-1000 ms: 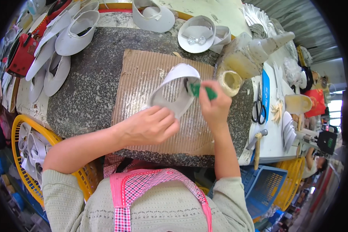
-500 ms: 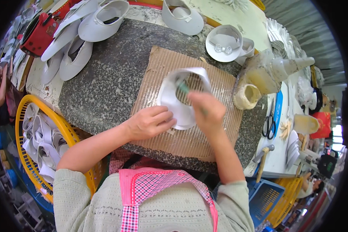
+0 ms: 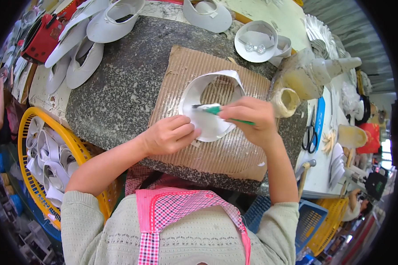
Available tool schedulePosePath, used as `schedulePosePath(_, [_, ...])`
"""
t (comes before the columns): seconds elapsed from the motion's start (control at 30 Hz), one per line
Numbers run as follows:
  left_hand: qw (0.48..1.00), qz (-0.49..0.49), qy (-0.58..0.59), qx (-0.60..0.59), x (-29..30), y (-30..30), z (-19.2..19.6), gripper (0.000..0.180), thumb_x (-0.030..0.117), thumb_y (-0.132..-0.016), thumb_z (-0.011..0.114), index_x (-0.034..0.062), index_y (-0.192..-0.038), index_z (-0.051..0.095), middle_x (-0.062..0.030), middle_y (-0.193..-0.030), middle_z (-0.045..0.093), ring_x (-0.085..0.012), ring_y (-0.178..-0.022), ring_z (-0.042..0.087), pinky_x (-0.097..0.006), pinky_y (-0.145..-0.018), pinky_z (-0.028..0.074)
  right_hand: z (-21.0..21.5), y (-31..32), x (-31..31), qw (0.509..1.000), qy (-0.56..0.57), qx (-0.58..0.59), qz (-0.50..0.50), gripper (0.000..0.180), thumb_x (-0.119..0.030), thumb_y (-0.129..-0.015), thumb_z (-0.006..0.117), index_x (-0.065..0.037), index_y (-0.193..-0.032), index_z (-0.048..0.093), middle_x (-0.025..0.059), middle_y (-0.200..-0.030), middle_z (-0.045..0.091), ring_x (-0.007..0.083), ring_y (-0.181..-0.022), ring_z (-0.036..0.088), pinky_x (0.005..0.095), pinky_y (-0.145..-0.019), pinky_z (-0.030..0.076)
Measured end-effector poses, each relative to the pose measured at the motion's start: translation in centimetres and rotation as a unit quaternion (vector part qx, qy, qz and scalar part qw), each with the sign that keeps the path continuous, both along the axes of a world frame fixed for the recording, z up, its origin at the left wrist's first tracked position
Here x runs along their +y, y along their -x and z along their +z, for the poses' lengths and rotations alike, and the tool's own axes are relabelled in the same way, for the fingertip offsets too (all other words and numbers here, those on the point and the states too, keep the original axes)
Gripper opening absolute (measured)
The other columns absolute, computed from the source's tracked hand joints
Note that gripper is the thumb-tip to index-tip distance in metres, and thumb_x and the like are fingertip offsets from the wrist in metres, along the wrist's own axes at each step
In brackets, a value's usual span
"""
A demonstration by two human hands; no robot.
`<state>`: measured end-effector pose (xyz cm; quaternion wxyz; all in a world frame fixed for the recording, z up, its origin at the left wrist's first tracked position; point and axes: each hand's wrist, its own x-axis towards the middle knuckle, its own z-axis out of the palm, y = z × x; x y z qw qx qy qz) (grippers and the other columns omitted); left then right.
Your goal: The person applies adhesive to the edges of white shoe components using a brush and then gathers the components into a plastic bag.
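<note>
A white shoe upper (image 3: 206, 122), shaped as a loop with an oval opening, lies on a glue-stained corrugated cardboard sheet (image 3: 216, 157). My left hand (image 3: 172, 134) is closed at its near left edge, fingers pinched on the rim. In my right hand (image 3: 254, 115) is a green-handled brush (image 3: 213, 109); its dark bristles point left and rest at or just over the upper's white inner surface. Right of the cardboard stands a translucent, crusted glue bottle (image 3: 303, 75) with a nozzle. Beside it is a round, glue-coated opening (image 3: 288, 100).
Several white uppers (image 3: 115, 22) rest at the back left; one with a sparkly bow (image 3: 255, 46) is at the back right. A yellow basket (image 3: 70, 137) of uppers stands at the left. Scissors (image 3: 311, 138) and a hammer (image 3: 304, 174) lie right of the stone slab (image 3: 115, 88).
My right hand has moved right and slightly down, and the brush tip has swung from the opening to the upper's left side. My left hand still pinches the rim.
</note>
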<state>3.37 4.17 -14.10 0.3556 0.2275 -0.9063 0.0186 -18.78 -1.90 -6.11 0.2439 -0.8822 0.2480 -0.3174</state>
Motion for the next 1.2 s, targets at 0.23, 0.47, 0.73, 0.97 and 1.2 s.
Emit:
schedulePosePath(0.23, [1.000,-0.003,-0.011,0.020,0.3,0.1,0.0,0.035,0.003,-0.054,0.061,-0.0044,-0.088,0.062,-0.0078,-0.081,0.052,-0.0216,-0.072,0.056,-0.029,-0.059,0.050,0.7,3.1,1.4,0.994,-0.098,-0.045,-0.010,0.014,-0.006,-0.068,0.064,-0.010,-0.081,0.065,0.0035,-0.068,0.060,0.0190,-0.058,0.058,0.0292,-0.052,0.045])
schedulePosePath(0.47, [0.995,0.021,-0.071,0.061,-0.1,-0.3,-0.1,0.030,0.000,-0.058,0.065,0.0009,-0.088,0.065,-0.0067,-0.078,0.054,-0.0198,-0.070,0.056,-0.028,-0.057,0.049,-1.4,3.9,6.5,0.995,-0.038,-0.083,-0.035,0.008,-0.005,-0.073,0.064,-0.005,-0.081,0.063,0.0075,-0.072,0.062,0.0156,-0.057,0.057,0.0275,-0.048,0.044])
schedulePosePath(0.73, [0.760,0.209,-0.305,0.535,-6.4,-5.6,11.3,0.013,0.001,-0.075,0.055,0.0009,-0.086,0.062,-0.0054,-0.083,0.059,-0.0147,-0.073,0.057,-0.028,-0.064,0.048,-9.5,6.3,9.2,0.684,-0.422,-0.570,-0.168,0.022,-0.007,-0.078,0.061,-0.003,-0.094,0.048,0.0072,-0.074,0.055,0.0182,-0.051,0.053,0.0289,-0.046,0.046])
schedulePosePath(0.97, [0.549,0.155,-0.261,0.779,-7.2,-30.4,12.0,0.017,-0.001,-0.072,0.058,0.0008,-0.089,0.056,-0.0091,-0.088,0.056,-0.0200,-0.083,0.055,-0.032,-0.074,0.049,-9.5,5.5,9.4,0.724,-0.410,-0.541,-0.124,0.022,-0.010,-0.079,0.061,-0.001,-0.094,0.047,0.0099,-0.072,0.058,0.0176,-0.050,0.053,0.0306,-0.047,0.047])
schedulePosePath(1.2, [0.498,0.404,-0.234,0.731,-3.4,-36.5,0.9,0.017,0.003,-0.072,0.064,-0.0032,-0.085,0.055,-0.0115,-0.086,0.057,-0.0226,-0.079,0.057,-0.033,-0.072,0.049,-7.9,5.5,9.4,0.727,-0.393,-0.539,-0.165,0.024,-0.011,-0.080,0.060,-0.002,-0.097,0.047,0.0093,-0.065,0.056,0.0172,-0.050,0.054,0.0326,-0.049,0.048])
